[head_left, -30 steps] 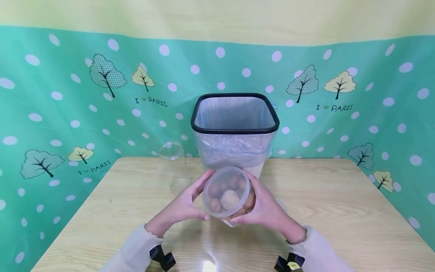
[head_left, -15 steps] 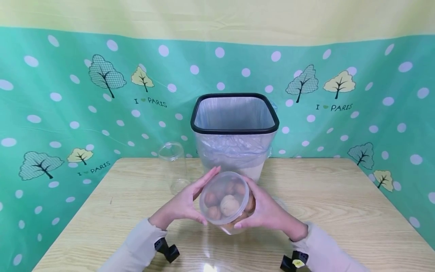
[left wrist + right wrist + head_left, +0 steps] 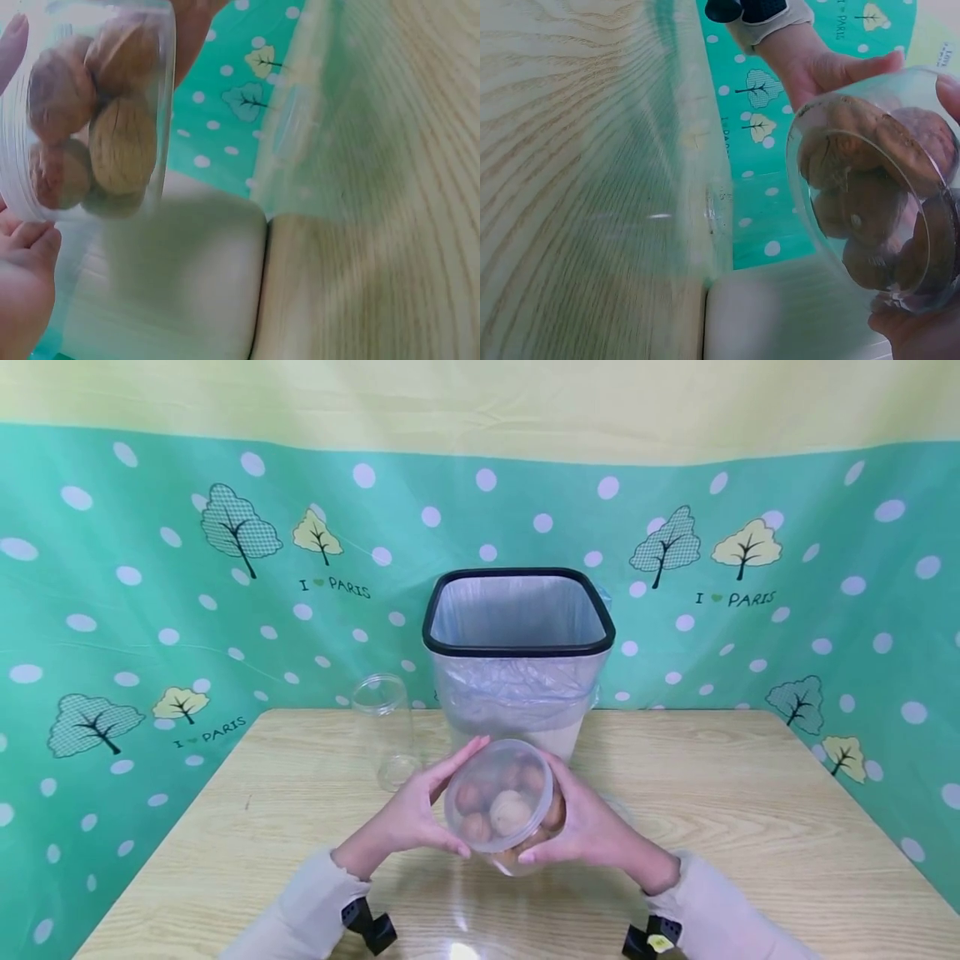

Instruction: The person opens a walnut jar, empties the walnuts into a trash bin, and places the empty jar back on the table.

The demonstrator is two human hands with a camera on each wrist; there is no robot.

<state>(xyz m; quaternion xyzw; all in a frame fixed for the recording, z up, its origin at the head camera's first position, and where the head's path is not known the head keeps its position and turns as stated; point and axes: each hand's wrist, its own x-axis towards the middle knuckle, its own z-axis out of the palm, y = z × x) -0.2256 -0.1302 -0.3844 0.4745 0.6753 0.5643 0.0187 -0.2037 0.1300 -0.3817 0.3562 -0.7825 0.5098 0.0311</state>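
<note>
A clear plastic jar [image 3: 504,858] filled with walnuts [image 3: 124,146] is tilted between both hands, its frosted round lid [image 3: 480,777] facing the head camera. My left hand [image 3: 422,817] holds the lid's edge, thumb low and fingers along the upper left. Around the jar's right side and lower body, my right hand [image 3: 588,827] grips with the thumb below. The right wrist view looks at the jar's clear base [image 3: 855,217], with brown walnuts pressed inside. Wood tabletop shows below the jar in the head view.
A bin [image 3: 517,652] with a black rim and plastic liner stands behind the hands. To its left stands a tall clear jar [image 3: 386,731] without a lid. A clear round disc [image 3: 619,807] lies right of the right hand. Patterned green cloth [image 3: 300,635] hangs behind.
Over the last second the jar and both hands have come slightly lower and closer to the wearer. The left fingers have shifted up along the lid's edge. The jar remains held.
</note>
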